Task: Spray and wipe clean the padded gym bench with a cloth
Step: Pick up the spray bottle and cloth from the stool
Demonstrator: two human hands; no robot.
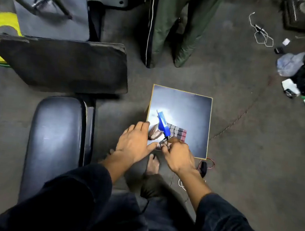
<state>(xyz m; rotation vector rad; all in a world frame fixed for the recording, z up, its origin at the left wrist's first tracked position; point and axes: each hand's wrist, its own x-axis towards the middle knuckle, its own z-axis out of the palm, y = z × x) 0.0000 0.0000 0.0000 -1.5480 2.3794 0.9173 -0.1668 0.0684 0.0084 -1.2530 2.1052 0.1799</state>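
**Two hands at the stool, bench waiting alongside**

Both hands reach to a small square stool (190,108). The left hand (135,142) lies flat and spread beside the blue spray bottle (163,124). The right hand (176,154) seems to pinch the checked cloth (179,133) near the trigger. The padded gym bench (56,138) stands just left.

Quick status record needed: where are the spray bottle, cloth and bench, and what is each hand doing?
spray bottle: blue head, on the small square table, near its left front corner
cloth: checked, on the table beside the bottle
bench: dark padded seat, left of the table, nothing on it
left hand: fingers spread, at the table's left edge by the bottle
right hand: fingertips pinching the cloth's near edge
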